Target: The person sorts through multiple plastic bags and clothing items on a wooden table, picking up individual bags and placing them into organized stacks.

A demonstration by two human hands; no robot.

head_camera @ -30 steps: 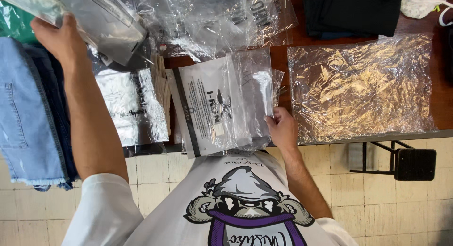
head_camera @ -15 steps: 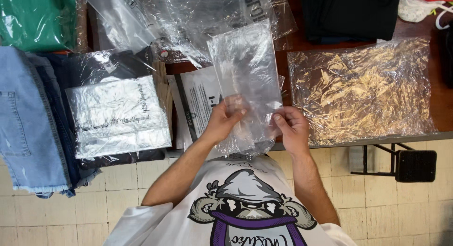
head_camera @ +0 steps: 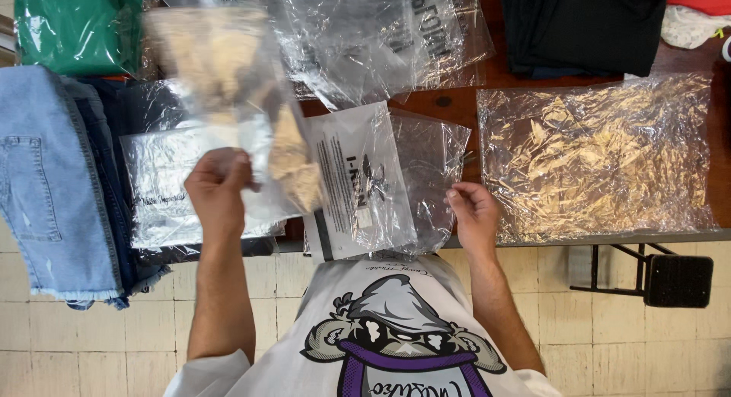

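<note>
Head view, looking down: two bare hands over a dark brown wooden tabletop [head_camera: 457, 100], held well apart. Left hand [head_camera: 218, 190], one, fingers pinched shut on the lower edge of one clear, glossy plastic bag [head_camera: 228, 85], lifted off the tabletop at the left and blurred by movement. Right hand [head_camera: 474, 214], one, fingers loosely curled and holding nothing, resting near the tabletop's front edge, just beside one flat clear plastic sleeve with a white printed panel [head_camera: 358, 184]. One rectangular, crinkled transparent bag [head_camera: 601, 157] lies flat at the right. A loose heap of crumpled clear plastic bags [head_camera: 365, 39], count not readable, sits at the top centre. One packed white garment in shiny film [head_camera: 164, 184] lies under the lifted bag. One pair of light blue denim jeans [head_camera: 53, 184], frayed hem, hangs over the left edge. One green folded item wrapped in plastic [head_camera: 76, 28], top left. One black folded fabric stack [head_camera: 586, 28], top right.
</note>
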